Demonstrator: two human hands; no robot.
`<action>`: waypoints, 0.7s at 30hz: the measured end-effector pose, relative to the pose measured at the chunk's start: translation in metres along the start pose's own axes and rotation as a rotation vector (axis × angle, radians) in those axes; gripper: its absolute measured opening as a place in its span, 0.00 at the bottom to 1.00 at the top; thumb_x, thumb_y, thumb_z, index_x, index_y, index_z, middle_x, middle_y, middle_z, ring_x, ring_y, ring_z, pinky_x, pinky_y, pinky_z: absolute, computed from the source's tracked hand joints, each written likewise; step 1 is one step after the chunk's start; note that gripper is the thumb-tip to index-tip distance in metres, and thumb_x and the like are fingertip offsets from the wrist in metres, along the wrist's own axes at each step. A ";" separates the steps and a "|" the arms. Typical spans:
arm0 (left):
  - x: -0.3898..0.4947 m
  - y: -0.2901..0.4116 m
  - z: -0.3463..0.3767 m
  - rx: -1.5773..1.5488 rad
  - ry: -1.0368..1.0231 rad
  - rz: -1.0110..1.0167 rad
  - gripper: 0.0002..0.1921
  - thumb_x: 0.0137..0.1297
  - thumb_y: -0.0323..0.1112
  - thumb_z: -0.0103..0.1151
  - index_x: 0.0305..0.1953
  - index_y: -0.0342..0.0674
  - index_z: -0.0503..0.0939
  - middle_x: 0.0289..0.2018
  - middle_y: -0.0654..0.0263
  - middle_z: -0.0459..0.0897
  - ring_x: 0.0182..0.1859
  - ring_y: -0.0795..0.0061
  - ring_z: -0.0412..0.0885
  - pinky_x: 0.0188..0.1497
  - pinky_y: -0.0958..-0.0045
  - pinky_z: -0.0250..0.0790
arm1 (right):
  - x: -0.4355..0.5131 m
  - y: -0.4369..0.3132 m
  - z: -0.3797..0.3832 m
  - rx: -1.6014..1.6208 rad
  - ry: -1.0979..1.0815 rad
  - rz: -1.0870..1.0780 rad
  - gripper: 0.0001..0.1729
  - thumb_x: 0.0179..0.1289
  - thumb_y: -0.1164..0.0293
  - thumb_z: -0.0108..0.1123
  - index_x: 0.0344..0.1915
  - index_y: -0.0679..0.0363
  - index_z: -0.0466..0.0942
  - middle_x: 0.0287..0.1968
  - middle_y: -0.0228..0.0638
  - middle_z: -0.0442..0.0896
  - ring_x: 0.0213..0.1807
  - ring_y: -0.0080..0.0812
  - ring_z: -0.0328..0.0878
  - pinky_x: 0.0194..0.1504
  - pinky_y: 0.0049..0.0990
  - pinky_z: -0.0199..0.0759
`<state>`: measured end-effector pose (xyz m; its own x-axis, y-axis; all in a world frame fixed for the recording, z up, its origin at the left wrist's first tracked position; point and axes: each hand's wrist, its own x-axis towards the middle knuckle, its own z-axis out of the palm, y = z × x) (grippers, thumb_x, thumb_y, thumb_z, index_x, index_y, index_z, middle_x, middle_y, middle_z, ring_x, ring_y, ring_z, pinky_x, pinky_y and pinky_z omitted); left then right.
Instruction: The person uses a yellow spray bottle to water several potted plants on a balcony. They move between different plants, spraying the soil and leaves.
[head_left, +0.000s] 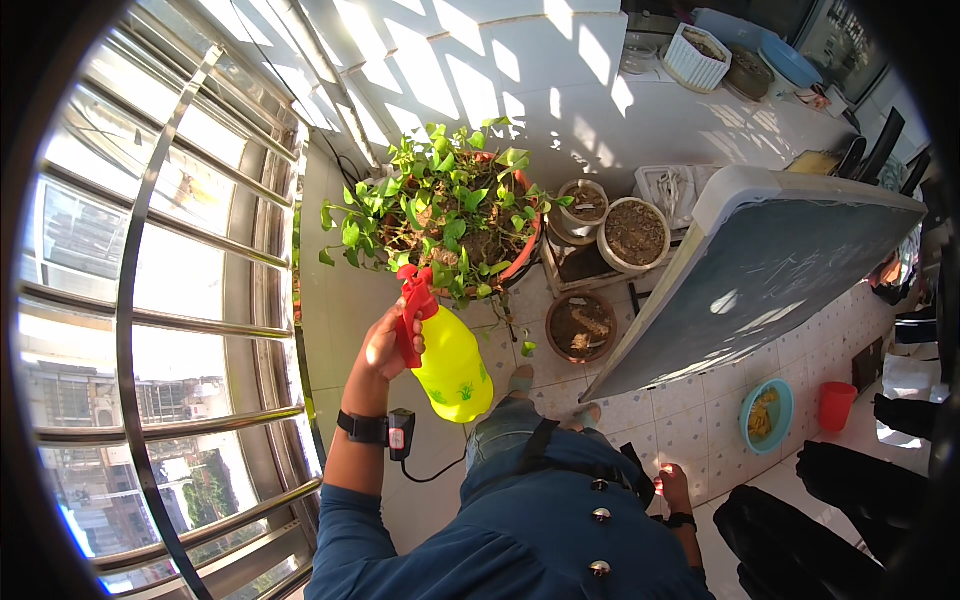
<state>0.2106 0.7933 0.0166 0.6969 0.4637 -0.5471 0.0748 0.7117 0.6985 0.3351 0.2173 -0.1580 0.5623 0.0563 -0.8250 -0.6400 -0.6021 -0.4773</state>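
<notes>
My left hand (390, 341) is closed round the red trigger head of a yellow spray bottle (455, 367). The nozzle is beside the lower edge of a leafy green plant (450, 202), which grows in a large round terracotta-coloured pot (525, 247). My right hand (673, 484) hangs low at my side, near the blue shirt; its fingers are small and washed out by sunlight, and no object shows in it. Two pale pots of soil (583, 202) (635, 234) stand right of the plant, with a brown pot (581, 327) holding soil and root-like pieces below them.
Metal window bars (210, 326) run along my left. A framed dark chalkboard (765, 270) leans at the right. Beyond it on the tiled floor are a turquoise basin (766, 416) with yellowish contents and a red bucket (836, 406). Black fabric (772, 532) fills the lower right.
</notes>
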 end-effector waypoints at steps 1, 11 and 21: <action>0.001 0.001 -0.001 -0.001 -0.006 -0.004 0.16 0.66 0.46 0.43 0.50 0.44 0.65 0.25 0.71 0.72 0.23 0.80 0.69 0.27 0.81 0.67 | 0.000 0.000 0.000 0.001 0.002 -0.001 0.17 0.57 0.75 0.47 0.47 0.62 0.68 0.27 0.42 0.78 0.24 0.33 0.78 0.26 0.26 0.73; -0.001 0.017 -0.002 -0.072 0.011 -0.014 0.15 0.68 0.43 0.42 0.51 0.43 0.66 0.23 0.71 0.73 0.21 0.79 0.71 0.25 0.81 0.68 | 0.004 0.003 -0.002 0.024 0.000 -0.021 0.17 0.57 0.75 0.47 0.48 0.63 0.68 0.27 0.42 0.78 0.24 0.33 0.77 0.25 0.26 0.73; 0.007 0.039 -0.008 0.055 0.010 0.095 0.18 0.69 0.46 0.36 0.50 0.40 0.67 0.20 0.76 0.73 0.20 0.85 0.70 0.20 0.85 0.66 | 0.005 0.007 -0.001 0.029 -0.012 0.000 0.17 0.57 0.74 0.47 0.48 0.61 0.67 0.27 0.41 0.78 0.23 0.32 0.77 0.25 0.26 0.72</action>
<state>0.2125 0.8291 0.0365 0.6958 0.5329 -0.4816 0.0478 0.6347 0.7713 0.3346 0.2127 -0.1652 0.5561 0.0655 -0.8285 -0.6554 -0.5784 -0.4856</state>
